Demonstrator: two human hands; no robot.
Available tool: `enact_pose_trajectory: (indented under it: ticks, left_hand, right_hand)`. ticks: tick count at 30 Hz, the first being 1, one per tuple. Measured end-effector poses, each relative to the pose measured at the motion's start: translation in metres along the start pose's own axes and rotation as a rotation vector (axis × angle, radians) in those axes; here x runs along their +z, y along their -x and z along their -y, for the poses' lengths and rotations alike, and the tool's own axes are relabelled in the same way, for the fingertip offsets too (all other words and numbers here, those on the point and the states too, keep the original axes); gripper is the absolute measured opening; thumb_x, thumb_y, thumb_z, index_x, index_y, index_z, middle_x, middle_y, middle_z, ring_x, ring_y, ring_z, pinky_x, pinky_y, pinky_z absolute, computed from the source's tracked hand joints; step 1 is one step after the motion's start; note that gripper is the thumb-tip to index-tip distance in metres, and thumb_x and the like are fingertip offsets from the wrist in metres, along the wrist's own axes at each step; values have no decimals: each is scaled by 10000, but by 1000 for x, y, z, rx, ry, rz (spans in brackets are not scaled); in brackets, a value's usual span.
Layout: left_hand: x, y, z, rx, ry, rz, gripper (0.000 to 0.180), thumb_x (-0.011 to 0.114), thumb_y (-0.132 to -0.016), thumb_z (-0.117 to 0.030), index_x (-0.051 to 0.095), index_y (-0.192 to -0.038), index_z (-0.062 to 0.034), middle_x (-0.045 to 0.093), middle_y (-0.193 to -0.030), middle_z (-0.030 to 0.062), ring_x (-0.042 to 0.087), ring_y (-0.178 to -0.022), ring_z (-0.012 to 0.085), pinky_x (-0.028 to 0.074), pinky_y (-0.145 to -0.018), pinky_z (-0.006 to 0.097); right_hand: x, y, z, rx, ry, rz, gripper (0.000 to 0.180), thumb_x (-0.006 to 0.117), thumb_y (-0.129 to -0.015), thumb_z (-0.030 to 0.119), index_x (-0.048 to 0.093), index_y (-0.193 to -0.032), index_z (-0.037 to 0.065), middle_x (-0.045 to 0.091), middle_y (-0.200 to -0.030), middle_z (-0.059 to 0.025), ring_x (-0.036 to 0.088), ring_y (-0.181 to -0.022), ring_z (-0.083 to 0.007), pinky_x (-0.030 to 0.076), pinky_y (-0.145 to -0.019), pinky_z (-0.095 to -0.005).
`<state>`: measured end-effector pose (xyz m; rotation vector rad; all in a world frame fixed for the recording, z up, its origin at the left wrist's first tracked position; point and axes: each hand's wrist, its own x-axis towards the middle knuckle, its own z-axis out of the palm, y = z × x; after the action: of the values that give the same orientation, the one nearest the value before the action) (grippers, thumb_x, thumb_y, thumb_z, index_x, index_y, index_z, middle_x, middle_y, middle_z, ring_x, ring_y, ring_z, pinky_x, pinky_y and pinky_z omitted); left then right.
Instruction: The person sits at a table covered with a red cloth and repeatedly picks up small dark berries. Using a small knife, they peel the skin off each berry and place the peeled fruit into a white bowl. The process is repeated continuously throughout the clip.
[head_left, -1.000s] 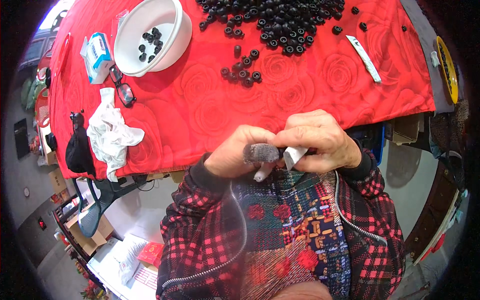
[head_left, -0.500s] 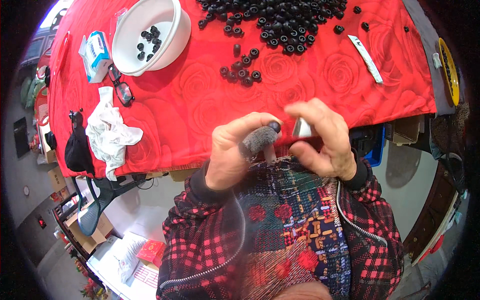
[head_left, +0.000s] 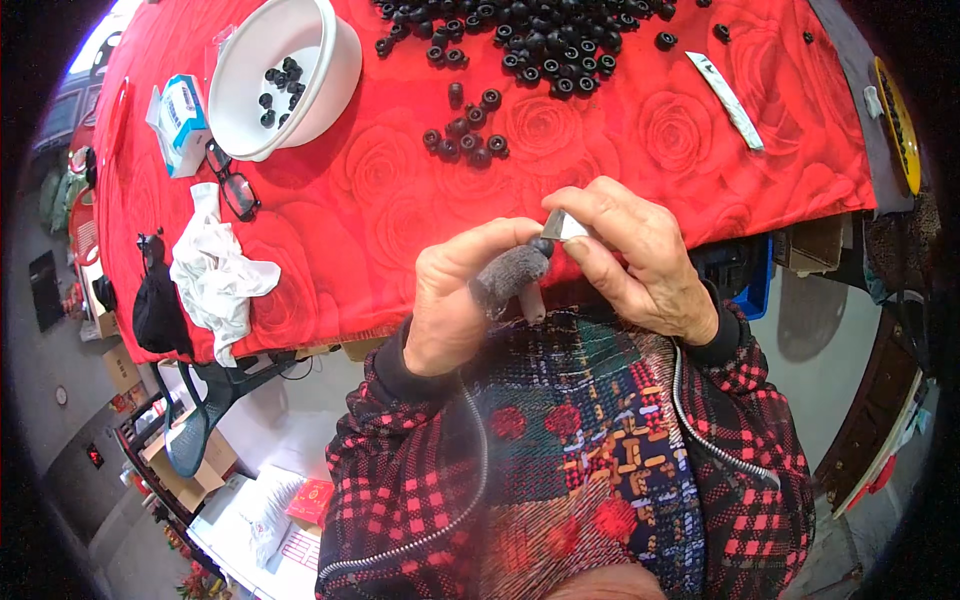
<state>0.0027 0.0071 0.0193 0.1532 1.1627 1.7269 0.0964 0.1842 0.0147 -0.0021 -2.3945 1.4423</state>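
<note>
White basin (head_left: pixel 338 92), glasses (head_left: pixel 239 191), beyond hands (head_left: pixel 438 300)

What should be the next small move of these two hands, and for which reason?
Perhaps ease the blade gently along the small black piece, with the left hand steady. The left hand holds the piece, and the right hand pinches the blade with its metal end right by it; whether they touch is unclear.
</note>
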Motion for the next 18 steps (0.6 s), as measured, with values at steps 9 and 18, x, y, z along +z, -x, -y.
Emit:
enact_pose_trajectory:
  ticks: [9,18]
  left_hand:
    - [-2,-2,1,-6,-22,18,229,567,-909,-17,620,-1129,18,641,-910,68,624,-637,135,503,-557,237]
    - [-4,-3,0,-4,9,13,245,543,-904,2,620,-1136,13,648,-919,86,627,-644,146,509,-556,244]
  right_hand:
    - [-1,0,-3,1,1,16,253,616,-828,76,578,-1063,-10,557,-807,-143,585,-691,-320,464,-593,-386]
    - [-1,0,-4,22,-25,31,264,629,-824,81,578,-1065,-14,554,-804,-145,581,-686,-319,460,-587,-386]
